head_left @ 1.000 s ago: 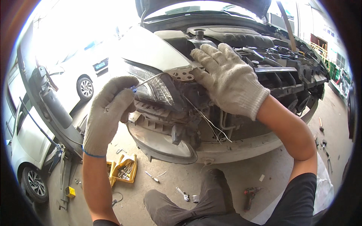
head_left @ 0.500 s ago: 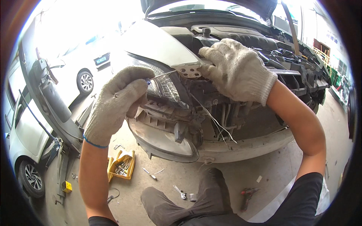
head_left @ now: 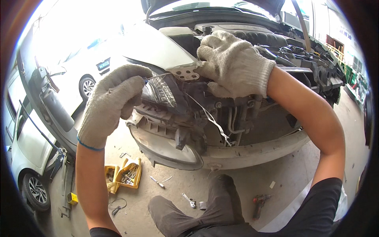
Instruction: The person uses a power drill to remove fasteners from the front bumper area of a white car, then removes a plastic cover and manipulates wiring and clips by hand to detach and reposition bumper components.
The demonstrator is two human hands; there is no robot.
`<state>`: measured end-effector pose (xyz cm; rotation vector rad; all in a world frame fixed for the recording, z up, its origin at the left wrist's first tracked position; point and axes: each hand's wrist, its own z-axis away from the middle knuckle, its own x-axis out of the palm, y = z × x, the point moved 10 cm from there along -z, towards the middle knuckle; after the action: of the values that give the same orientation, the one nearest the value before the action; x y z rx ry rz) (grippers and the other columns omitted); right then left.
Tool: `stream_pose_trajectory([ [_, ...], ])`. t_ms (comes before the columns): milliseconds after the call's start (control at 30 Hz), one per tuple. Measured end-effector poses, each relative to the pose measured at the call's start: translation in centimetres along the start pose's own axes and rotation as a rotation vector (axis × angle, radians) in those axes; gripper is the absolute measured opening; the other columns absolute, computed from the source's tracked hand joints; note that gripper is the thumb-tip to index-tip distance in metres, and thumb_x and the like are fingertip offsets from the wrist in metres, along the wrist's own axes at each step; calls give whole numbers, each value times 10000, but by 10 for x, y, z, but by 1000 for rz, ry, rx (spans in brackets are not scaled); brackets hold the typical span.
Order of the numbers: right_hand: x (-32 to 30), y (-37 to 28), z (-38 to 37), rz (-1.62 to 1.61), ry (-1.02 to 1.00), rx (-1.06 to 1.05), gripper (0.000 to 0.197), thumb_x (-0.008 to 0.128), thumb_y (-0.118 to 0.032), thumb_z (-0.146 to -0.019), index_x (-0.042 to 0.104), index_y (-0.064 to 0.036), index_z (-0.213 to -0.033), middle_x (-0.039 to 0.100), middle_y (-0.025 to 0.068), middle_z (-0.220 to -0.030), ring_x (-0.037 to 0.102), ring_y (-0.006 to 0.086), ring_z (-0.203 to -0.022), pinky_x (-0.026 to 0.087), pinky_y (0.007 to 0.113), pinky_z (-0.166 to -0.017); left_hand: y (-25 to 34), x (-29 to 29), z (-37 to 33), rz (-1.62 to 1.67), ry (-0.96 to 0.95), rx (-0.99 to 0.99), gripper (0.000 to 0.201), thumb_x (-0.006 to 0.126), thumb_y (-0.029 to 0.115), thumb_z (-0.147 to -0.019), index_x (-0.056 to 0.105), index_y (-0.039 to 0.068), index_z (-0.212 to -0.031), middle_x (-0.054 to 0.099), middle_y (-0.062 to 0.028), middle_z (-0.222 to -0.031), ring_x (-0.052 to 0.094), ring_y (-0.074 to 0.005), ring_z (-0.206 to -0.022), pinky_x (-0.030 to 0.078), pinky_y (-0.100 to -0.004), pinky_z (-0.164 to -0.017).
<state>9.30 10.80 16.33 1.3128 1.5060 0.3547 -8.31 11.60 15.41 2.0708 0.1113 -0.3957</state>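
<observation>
My left hand (head_left: 110, 100), in a pale knit work glove, is closed around a screwdriver. A little of its blue handle shows at the fingers, and its thin metal shaft (head_left: 159, 75) points right. The tip meets or nearly meets the left end of a metal bracket (head_left: 186, 75) with several round holes, at the corner of the car's white fender (head_left: 158, 45). My right hand (head_left: 235, 65), gloved alike, is curled at the bracket's right end; what its fingers hold is hidden. Beneath the screwdriver lies the headlight (head_left: 160, 91). White strips (head_left: 211, 118) hang below the bracket.
The front bumper (head_left: 252, 151) crosses before my knees, and the engine bay (head_left: 252, 35) lies open beyond. On the floor are yellow toolboxes (head_left: 138, 179) of small parts, an adjustable wrench (head_left: 189, 201) and a power drill (head_left: 258, 205). A lift post (head_left: 43, 91) stands left.
The view has shifted slightly, so the car sits further left. My right thumb has dropped below the bracket's end. The screwdriver stays in my left hand, its shaft still at the bracket.
</observation>
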Motion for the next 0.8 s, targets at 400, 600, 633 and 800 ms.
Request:
stream_pose_trajectory([
  [400, -3, -4, 4, -15, 56, -19, 434, 679, -397, -834, 681, -162, -1198, 598, 126, -1204, 533, 274, -1201, 430, 456, -1031, 5, 13, -4, -65, 13, -7, 287, 588, 192, -932, 658, -32, -1097, 503, 29, -628, 358, -7, -408, 263, -168, -330],
  [600, 0, 7, 0, -290, 41, -18, 431, 677, -326, -818, 694, -103, -1187, 548, 152, -1331, 470, 346, -1312, 370, 461, -1136, 11, 7, -3, -128, 63, 4, 299, 586, 197, -925, 658, -33, -1102, 506, 28, -634, 371, -7, -428, 255, -169, -348],
  [633, 0, 8, -1, -302, 46, -5, 419, 643, -303, -848, 687, -69, -1193, 572, 178, -1316, 489, 363, -1293, 365, 449, -1142, 14, 0, 0, -141, 86, 0, 302, 583, 194, -922, 657, -35, -1105, 507, 27, -636, 374, -10, -434, 255, -174, -357],
  [800, 4, 19, -4, -449, 104, -78, 398, 504, -302, -968, 666, -21, -1198, 662, 168, -1166, 570, 292, -1149, 450, 412, -1040, -7, -36, 24, -53, 202, 14, 316, 574, 237, -935, 655, -12, -1112, 503, 19, -624, 392, -35, -461, 273, -200, -397],
])
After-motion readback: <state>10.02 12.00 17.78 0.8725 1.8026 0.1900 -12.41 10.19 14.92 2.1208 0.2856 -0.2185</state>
